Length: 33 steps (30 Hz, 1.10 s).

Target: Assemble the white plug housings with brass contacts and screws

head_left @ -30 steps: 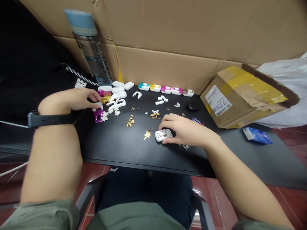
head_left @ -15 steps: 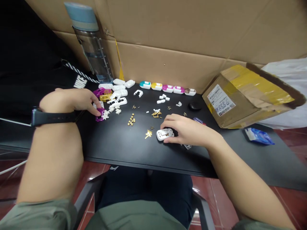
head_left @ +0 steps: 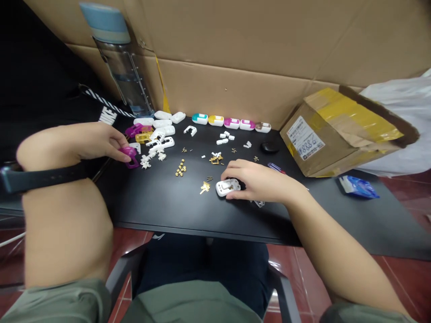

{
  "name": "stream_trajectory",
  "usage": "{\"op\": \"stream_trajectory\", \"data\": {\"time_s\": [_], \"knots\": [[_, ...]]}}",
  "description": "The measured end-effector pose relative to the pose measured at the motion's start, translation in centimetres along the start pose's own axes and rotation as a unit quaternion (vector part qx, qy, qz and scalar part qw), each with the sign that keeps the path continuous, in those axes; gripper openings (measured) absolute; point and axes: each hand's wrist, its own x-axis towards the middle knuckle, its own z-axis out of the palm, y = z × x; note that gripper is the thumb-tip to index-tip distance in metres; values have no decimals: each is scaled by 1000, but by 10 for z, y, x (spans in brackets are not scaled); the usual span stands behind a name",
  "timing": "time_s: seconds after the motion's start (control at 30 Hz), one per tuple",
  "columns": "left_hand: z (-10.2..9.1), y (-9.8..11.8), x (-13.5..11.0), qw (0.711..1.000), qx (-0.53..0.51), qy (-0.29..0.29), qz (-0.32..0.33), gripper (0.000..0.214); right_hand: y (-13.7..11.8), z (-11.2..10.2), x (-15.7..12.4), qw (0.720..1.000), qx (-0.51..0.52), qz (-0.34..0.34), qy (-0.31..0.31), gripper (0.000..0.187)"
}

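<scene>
At the left of the table, my left hand (head_left: 96, 141) pinches a purple plastic cover (head_left: 132, 159) between thumb and fingers. Close beside it lie white star-shaped plastic parts (head_left: 145, 162), a yellow cover (head_left: 144, 137) and white shells (head_left: 164, 130). Nearer the middle, my right hand (head_left: 259, 180) grips a white plastic housing (head_left: 222, 189) at its right end, thumb in front and fingers behind. The housing's inner side faces up, with a part inside too small to name. Flat brass pieces (head_left: 204, 187) rest just left of it.
Brass nut-like pieces (head_left: 181, 168) and thin pins lie mid-table. Finished-looking coloured units (head_left: 232, 123) line the back. A water bottle (head_left: 123, 76) stands back left. At right are a black mouse-like object (head_left: 270, 147), an open carton (head_left: 313, 139) and a blue packet (head_left: 358, 186).
My left hand has drawn the purple cover leftward, away from the white star-shaped parts. My right hand keeps its hold on the white housing. The whole view has shifted slightly.
</scene>
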Motion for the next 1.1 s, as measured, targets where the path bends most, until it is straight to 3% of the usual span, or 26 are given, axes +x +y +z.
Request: {"op": "stream_trajectory", "data": {"time_s": [0.13, 0.3, 0.37, 0.47, 0.57, 0.63, 0.7, 0.77, 0.9, 1.1], "knots": [[-15, 17, -6, 1000, 18, 0, 5, 76, -2, -1, 0, 1000, 1, 8, -8, 30], [-29, 40, 10, 995, 93, -28, -27, 56, -6, 2, 4, 999, -22, 34, 17, 31], [-28, 65, 16, 998, 27, -4, 58, 47, -4, 4, 5, 998, -25, 34, 43, 44], [-20, 110, 17, 966, -113, -9, 232, 39, 0, 1, 3, 993, 2, -5, 117, 64], [-7, 146, 13, 933, -224, -44, 277, 29, 2, -7, -2, 971, 32, -81, 221, 56], [2, 160, 10, 915, -313, -85, 242, 37, 1, -11, -5, 957, 45, -125, 258, 49], [10, 170, 8, 887, -402, -103, 203, 60, -1, -13, -6, 950, 58, -162, 262, 45], [16, 178, 8, 866, -452, -127, 173, 70, -2, -13, -5, 943, 75, -196, 258, 41], [23, 188, 12, 848, -488, -139, 155, 77, 1, -10, -2, 937, 104, -226, 246, 34], [40, 190, 19, 831, -516, -113, 175, 77, 3, -9, -2, 942, 130, -205, 231, 28]]}}
